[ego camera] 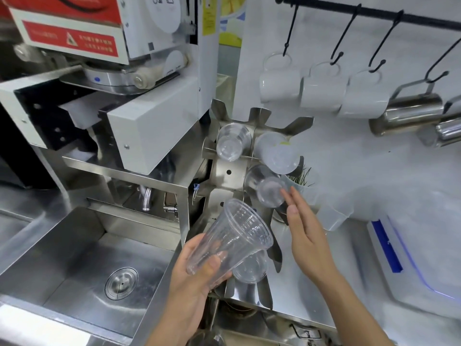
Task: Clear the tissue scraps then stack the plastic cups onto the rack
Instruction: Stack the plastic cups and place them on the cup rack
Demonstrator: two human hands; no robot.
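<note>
My left hand grips a stack of clear plastic cups, tilted with the rims pointing up and right, in front of the steel cup rack. The rack holds cups lying in its slots: a clear stack at upper left, a frosted stack at upper right, a clear stack in the middle right and another low down, partly behind the held cups. My right hand is flat with fingers apart, fingertips touching the base of the middle-right stack. No tissue scraps are visible.
A steel sink lies lower left under a cup-sealing machine. White mugs and steel pitchers hang from hooks on a black rail. A white appliance with a blue light sits right.
</note>
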